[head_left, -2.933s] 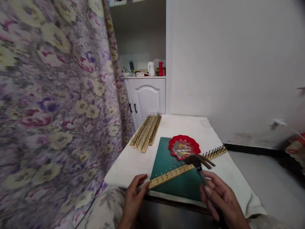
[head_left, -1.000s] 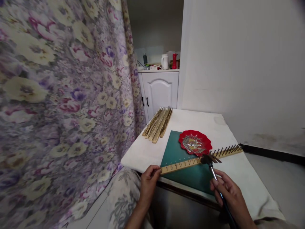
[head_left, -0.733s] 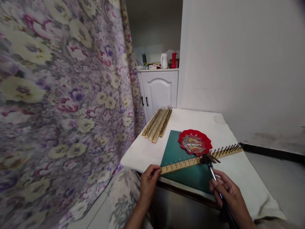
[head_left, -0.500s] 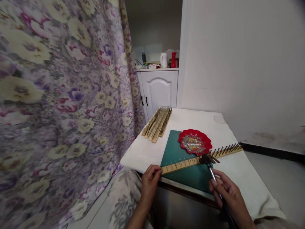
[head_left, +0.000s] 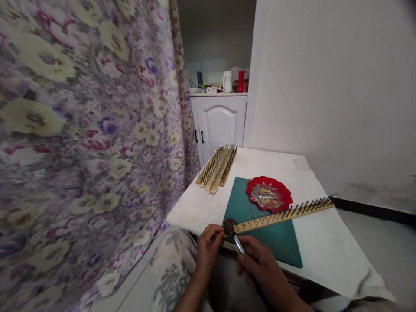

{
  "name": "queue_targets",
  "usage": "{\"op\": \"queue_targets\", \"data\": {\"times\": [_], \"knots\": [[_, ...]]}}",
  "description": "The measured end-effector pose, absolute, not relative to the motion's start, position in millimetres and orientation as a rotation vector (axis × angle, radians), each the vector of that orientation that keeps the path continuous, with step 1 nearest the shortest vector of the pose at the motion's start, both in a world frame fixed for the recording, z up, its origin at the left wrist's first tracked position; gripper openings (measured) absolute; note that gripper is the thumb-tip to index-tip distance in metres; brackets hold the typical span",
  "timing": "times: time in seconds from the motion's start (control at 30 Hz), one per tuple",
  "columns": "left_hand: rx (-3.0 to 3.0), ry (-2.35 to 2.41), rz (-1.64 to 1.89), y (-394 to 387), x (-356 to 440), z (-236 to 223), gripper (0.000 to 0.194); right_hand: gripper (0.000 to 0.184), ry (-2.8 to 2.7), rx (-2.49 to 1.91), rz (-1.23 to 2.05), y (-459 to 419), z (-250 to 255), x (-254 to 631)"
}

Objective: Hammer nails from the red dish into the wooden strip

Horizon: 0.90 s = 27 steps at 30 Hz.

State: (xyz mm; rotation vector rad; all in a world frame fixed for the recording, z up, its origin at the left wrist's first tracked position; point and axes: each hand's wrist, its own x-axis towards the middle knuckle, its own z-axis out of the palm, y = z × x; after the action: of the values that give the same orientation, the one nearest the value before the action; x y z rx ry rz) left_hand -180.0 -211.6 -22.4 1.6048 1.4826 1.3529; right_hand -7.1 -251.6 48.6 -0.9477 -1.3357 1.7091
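Note:
A wooden strip (head_left: 268,221) with a row of nails standing in it lies slantwise across the green mat (head_left: 238,197). My left hand (head_left: 209,245) is closed, thumb and fingers pinched at the strip's near left end. Whether a nail is also between those fingertips is hidden. In my closed right hand (head_left: 260,264) is a hammer (head_left: 238,244), gripped by its handle. Its dark head is over the strip's left end, right beside my left fingertips. Beyond the strip, a red scalloped dish (head_left: 286,197) holds many loose silver nails (head_left: 264,196).
Several more nail-studded wooden strips (head_left: 214,171) lie side by side at the table's far left. The table has a white cloth (head_left: 266,160). A flowered curtain (head_left: 97,151) hangs at left, and a white cabinet (head_left: 224,121) stands behind, with bottles on top.
My right hand has carried the hammer left along the strip, from its middle to the end at my left fingers. My left hand stays at that end. The view has shifted slightly.

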Motion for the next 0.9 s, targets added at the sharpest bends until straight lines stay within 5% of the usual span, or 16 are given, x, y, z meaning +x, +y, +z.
{"op": "queue_targets", "data": {"times": [0.9], "knots": [[1.617, 1.454, 1.377, -210, -180, -25, 0.014, 0.037, -1.324, -0.921, 1.692, -247, 37, -14]]}}
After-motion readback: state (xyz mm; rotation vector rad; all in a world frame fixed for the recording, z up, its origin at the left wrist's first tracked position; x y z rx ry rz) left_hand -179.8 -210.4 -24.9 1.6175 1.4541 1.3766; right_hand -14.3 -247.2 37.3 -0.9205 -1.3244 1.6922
